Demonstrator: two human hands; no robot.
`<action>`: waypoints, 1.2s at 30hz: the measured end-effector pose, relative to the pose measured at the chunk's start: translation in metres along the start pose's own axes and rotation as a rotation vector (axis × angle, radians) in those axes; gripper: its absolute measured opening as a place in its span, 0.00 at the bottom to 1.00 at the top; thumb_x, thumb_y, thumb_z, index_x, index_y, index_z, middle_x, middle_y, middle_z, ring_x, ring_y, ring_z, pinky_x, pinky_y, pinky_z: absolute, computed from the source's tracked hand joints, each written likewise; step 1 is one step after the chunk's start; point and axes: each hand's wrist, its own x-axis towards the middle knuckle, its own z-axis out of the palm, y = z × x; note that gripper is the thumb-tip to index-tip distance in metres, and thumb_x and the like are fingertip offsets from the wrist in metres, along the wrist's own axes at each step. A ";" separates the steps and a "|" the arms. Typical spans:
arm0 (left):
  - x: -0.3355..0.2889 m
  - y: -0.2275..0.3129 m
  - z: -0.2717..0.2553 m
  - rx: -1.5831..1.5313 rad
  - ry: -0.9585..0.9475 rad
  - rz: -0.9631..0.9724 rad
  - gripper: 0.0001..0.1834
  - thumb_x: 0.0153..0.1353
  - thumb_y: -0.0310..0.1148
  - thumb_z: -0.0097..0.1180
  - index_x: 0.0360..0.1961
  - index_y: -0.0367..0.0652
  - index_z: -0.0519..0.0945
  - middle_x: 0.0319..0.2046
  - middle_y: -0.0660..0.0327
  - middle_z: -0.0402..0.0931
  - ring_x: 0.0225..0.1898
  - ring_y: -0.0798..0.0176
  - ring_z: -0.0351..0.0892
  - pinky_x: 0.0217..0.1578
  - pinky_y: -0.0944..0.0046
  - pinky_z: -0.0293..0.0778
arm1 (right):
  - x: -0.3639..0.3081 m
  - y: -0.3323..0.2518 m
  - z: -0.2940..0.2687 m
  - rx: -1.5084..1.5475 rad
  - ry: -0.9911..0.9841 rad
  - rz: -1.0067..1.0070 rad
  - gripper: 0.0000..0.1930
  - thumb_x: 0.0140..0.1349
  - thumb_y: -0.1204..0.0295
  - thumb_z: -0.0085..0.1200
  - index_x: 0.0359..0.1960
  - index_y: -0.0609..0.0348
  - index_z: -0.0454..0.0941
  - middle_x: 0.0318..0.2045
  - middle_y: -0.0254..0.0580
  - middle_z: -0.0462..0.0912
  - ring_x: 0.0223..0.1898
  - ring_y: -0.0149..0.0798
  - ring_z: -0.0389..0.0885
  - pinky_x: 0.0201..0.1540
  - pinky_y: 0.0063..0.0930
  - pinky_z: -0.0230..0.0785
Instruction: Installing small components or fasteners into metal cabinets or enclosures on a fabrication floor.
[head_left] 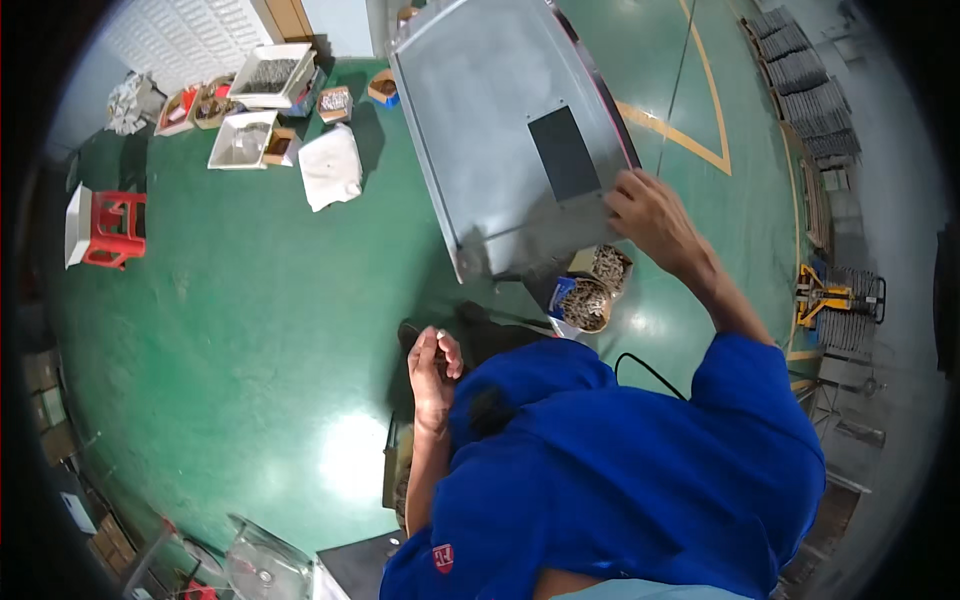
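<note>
A large grey panel [480, 130] with a dark rectangular patch [563, 152] fills the upper middle. Over its near right corner is my right hand [648, 215], fingers bent and drawn together at the panel's surface; what they pinch, if anything, is hidden. My left hand [434, 372] hovers to the left, below the panel, with its fingers curled in. A tiny pale spot shows at those fingertips, too small to name. Below the panel's near edge, close to my right hand, two open boxes, one farther [612, 268] and one nearer [583, 305], hold many small metal parts.
White trays [240, 140] and small boxes stand on the green floor at far left, near a white cloth-like cover [330, 166]. A red stool [118, 228] is at left. Stacked grey parts [800, 85] and a yellow pallet jack [825, 295] line the right. A fan [265, 570] stands lower left.
</note>
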 end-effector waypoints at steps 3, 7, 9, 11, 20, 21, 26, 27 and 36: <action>-0.004 0.034 -0.034 0.079 0.022 -0.022 0.17 0.69 0.40 0.42 0.23 0.44 0.69 0.16 0.65 0.64 0.13 0.74 0.57 0.13 0.73 0.53 | -0.006 -0.011 -0.011 0.034 -0.116 0.103 0.07 0.43 0.76 0.59 0.24 0.59 0.73 0.28 0.39 0.70 0.35 0.40 0.73 0.36 0.32 0.69; -0.005 0.083 -0.062 0.122 0.071 -0.040 0.17 0.68 0.39 0.44 0.22 0.44 0.69 0.15 0.66 0.63 0.12 0.74 0.55 0.12 0.73 0.50 | -0.018 -0.023 -0.013 0.155 -0.123 0.126 0.07 0.42 0.76 0.59 0.19 0.59 0.71 0.27 0.38 0.70 0.34 0.40 0.72 0.36 0.32 0.69; -0.001 0.106 -0.069 0.114 0.058 -0.049 0.17 0.68 0.39 0.44 0.22 0.43 0.68 0.15 0.65 0.62 0.13 0.74 0.55 0.13 0.73 0.50 | -0.021 -0.025 -0.010 0.213 -0.129 0.126 0.08 0.42 0.76 0.59 0.18 0.61 0.70 0.25 0.37 0.69 0.33 0.39 0.72 0.35 0.31 0.69; 0.005 0.119 -0.073 0.110 0.036 -0.068 0.17 0.68 0.38 0.44 0.22 0.43 0.68 0.15 0.65 0.62 0.13 0.74 0.56 0.13 0.73 0.51 | -0.024 -0.029 -0.014 0.268 -0.120 0.176 0.08 0.41 0.76 0.59 0.17 0.61 0.70 0.24 0.37 0.69 0.32 0.39 0.72 0.35 0.31 0.68; 0.027 0.116 -0.058 0.228 -0.232 -0.216 0.11 0.66 0.34 0.41 0.27 0.41 0.67 0.18 0.63 0.64 0.14 0.73 0.58 0.14 0.73 0.54 | -0.053 -0.045 -0.011 0.287 -0.044 0.286 0.07 0.44 0.77 0.61 0.25 0.62 0.75 0.31 0.40 0.73 0.37 0.42 0.75 0.39 0.33 0.69; 0.027 0.112 -0.054 0.249 -0.256 -0.215 0.11 0.65 0.34 0.41 0.27 0.41 0.67 0.18 0.63 0.64 0.14 0.73 0.58 0.14 0.73 0.54 | -0.058 -0.048 -0.010 0.282 0.014 0.305 0.08 0.45 0.76 0.62 0.27 0.61 0.76 0.32 0.40 0.74 0.38 0.42 0.75 0.40 0.33 0.70; 0.022 0.086 -0.040 0.270 -0.342 -0.267 0.08 0.62 0.32 0.41 0.29 0.41 0.67 0.20 0.63 0.64 0.15 0.73 0.58 0.15 0.73 0.54 | -0.090 -0.053 -0.021 0.327 0.198 0.423 0.13 0.47 0.77 0.63 0.36 0.59 0.79 0.37 0.38 0.79 0.41 0.39 0.78 0.41 0.30 0.72; 0.019 0.079 -0.038 0.265 -0.346 -0.270 0.07 0.62 0.32 0.41 0.29 0.41 0.67 0.20 0.63 0.64 0.15 0.73 0.58 0.15 0.73 0.54 | -0.099 -0.051 -0.021 0.341 0.234 0.434 0.13 0.48 0.77 0.63 0.37 0.58 0.79 0.37 0.37 0.79 0.40 0.39 0.79 0.40 0.30 0.72; -0.009 -0.007 0.026 0.271 -0.273 -0.275 0.12 0.65 0.32 0.38 0.23 0.44 0.62 0.17 0.65 0.59 0.15 0.74 0.54 0.14 0.73 0.51 | -0.155 -0.009 0.003 0.766 0.413 0.508 0.05 0.52 0.79 0.60 0.31 0.61 0.81 0.29 0.36 0.81 0.29 0.29 0.77 0.32 0.22 0.69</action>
